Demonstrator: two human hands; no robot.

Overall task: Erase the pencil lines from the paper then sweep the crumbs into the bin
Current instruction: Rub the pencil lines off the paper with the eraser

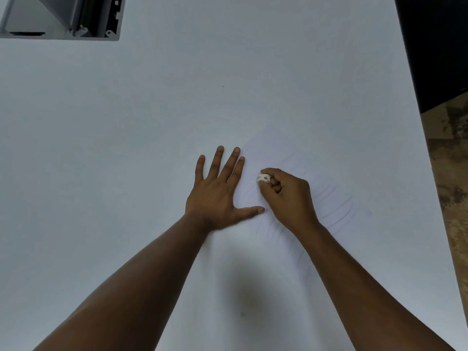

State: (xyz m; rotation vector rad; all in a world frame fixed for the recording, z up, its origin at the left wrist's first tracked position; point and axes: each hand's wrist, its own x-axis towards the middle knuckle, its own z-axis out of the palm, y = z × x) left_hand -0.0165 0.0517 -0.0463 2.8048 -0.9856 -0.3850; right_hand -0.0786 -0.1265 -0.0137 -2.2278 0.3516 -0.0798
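Note:
A white sheet of paper (331,178) lies on the white table, turned at an angle, with several faint pencil lines (336,206) across it. My left hand (215,191) lies flat with fingers spread on the paper's left edge, thumb pointing right. My right hand (286,196) is on the paper just to the right of it and pinches a small white eraser (263,178) between thumb and fingers. The eraser sits down at the paper surface. No crumbs can be made out. No bin is in view.
The white table (126,148) fills most of the view. A grey rectangular opening with metal parts (63,19) sits in its far left corner. The table's right edge runs diagonally, with dark floor and brown ground (450,173) beyond it.

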